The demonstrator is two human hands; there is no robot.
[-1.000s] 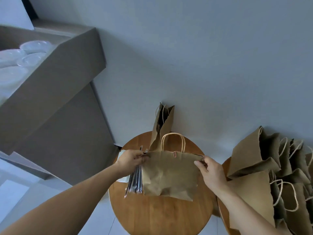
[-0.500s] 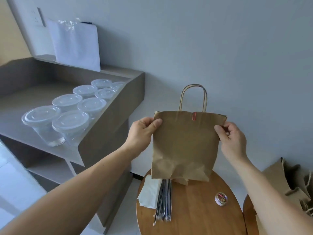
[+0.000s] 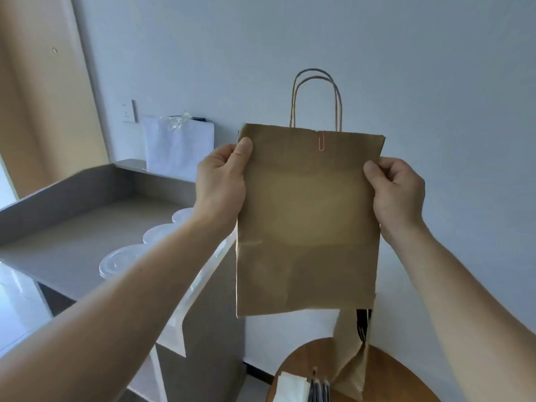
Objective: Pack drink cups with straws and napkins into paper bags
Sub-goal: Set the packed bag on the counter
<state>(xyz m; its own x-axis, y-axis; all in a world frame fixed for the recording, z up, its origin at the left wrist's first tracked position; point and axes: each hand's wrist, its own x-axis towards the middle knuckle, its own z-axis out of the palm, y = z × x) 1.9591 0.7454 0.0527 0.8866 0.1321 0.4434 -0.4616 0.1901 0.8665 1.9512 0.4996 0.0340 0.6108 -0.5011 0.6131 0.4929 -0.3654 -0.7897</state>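
Observation:
I hold a brown paper bag (image 3: 309, 221) upright in the air, its mouth pinned by a red paper clip (image 3: 321, 141) under the twine handles. My left hand (image 3: 222, 184) grips its left edge and my right hand (image 3: 396, 188) grips its right edge. Clear lidded drink cups (image 3: 121, 261) stand on the grey counter (image 3: 72, 227) to the left, partly hidden by my left arm. White napkins (image 3: 291, 388) and dark wrapped straws (image 3: 319, 390) lie on the round wooden table (image 3: 391, 378) below.
A second brown bag (image 3: 352, 361) stands open on the table behind the held one. A white bag (image 3: 178, 146) leans on the wall at the back of the counter, beside a wall socket (image 3: 127, 111). The grey wall is close ahead.
Both hands have lifted the bag from the table to chest height, and it now hangs flat and full length. My view has tilted upward, so the table has dropped to the bottom edge.

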